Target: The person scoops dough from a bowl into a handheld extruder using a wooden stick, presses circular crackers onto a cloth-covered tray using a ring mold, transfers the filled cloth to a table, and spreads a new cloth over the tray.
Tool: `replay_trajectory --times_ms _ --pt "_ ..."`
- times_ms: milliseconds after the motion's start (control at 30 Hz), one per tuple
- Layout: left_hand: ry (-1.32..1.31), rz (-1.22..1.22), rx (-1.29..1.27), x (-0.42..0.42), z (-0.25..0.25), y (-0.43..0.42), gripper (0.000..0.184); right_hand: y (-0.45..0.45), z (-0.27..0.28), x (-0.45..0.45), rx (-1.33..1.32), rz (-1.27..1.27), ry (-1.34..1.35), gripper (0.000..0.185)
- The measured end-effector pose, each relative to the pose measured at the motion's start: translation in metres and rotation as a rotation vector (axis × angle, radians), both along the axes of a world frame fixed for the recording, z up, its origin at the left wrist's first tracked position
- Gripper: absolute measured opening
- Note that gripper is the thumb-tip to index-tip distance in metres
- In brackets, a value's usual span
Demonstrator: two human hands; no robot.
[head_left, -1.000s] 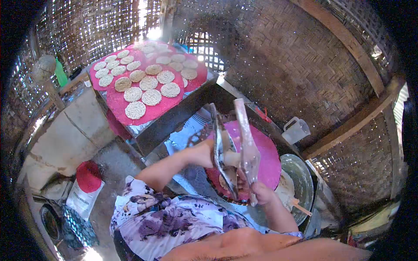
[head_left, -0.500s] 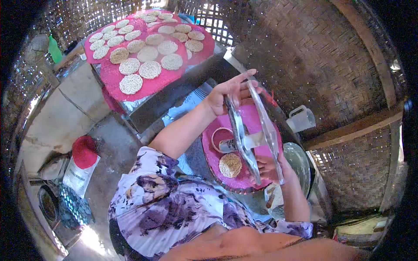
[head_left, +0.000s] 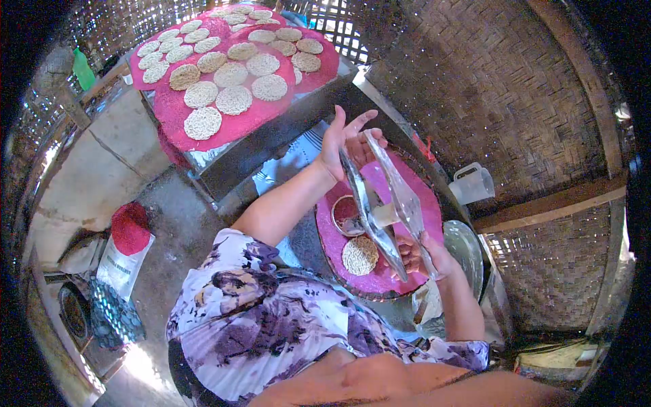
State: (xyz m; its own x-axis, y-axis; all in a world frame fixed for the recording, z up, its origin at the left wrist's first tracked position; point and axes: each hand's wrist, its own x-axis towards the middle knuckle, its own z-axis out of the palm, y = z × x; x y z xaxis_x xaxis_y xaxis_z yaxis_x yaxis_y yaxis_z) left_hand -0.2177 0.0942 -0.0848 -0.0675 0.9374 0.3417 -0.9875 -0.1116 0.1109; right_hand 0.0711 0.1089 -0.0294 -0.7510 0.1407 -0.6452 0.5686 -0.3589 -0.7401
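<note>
Between my hands is a hand press (head_left: 407,203) made of two long shiny bars with a pale cylinder between them. At the upper ends of the bars, my left hand (head_left: 342,146) supports it, thumb and forefinger stretched out and other fingers curled behind. My right hand (head_left: 434,256) grips the lower ends, some fingers reaching between the bars. Below the press lies a round tray covered with pink cloth (head_left: 380,169). On the cloth sit a round lattice-like disc of pale strands (head_left: 360,256) and a ring (head_left: 337,203), the ring partly hidden by the near bar.
Many similar discs (head_left: 234,100) lie on pink cloth (head_left: 169,115) over a raised surface at the upper left. A clear plastic jug (head_left: 472,184) and a large basin (head_left: 464,251) stand right of the tray. A woven wall (head_left: 502,88) rises along the right.
The press and both hands have shifted slightly; the upper ends moved left and the bars look wider apart in view. More of the ring shows beside the near bar.
</note>
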Motion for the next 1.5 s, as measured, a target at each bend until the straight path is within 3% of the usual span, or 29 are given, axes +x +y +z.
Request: replay_trajectory --times_ms 200,300,400,700,1167,1300,1433,1500 --pt "0.05 -0.005 0.058 -0.023 -0.002 0.008 0.067 0.003 -0.013 -0.014 0.045 -0.054 0.027 0.079" --pt "0.068 0.001 0.064 -0.029 -0.002 0.013 0.066 0.003 -0.017 -0.021 0.201 -0.155 -0.004 0.067" --pt "0.07 0.012 0.046 -0.03 -0.001 0.018 0.065 0.002 -0.006 -0.029 0.288 -0.079 0.033 0.063" --pt "0.06 0.029 -0.057 -0.013 -0.012 0.029 0.061 -0.009 0.017 -0.026 0.468 -0.218 -0.03 0.052" --pt "0.087 0.07 -0.322 -0.002 -0.015 -0.001 0.057 -0.038 0.01 -0.019 0.356 -0.276 -0.062 0.036" --pt "0.111 0.082 -0.211 -0.013 -0.013 0.002 0.063 -0.039 0.007 -0.029 0.42 -0.26 -0.019 0.035" --pt "0.104 0.115 -0.28 -0.013 -0.005 0.003 0.066 -0.029 -0.004 -0.027 0.604 -0.23 -0.012 0.034" --pt "0.108 0.097 -0.259 -0.011 -0.009 0.007 0.068 -0.03 0.003 -0.026 0.56 -0.237 -0.03 0.033"
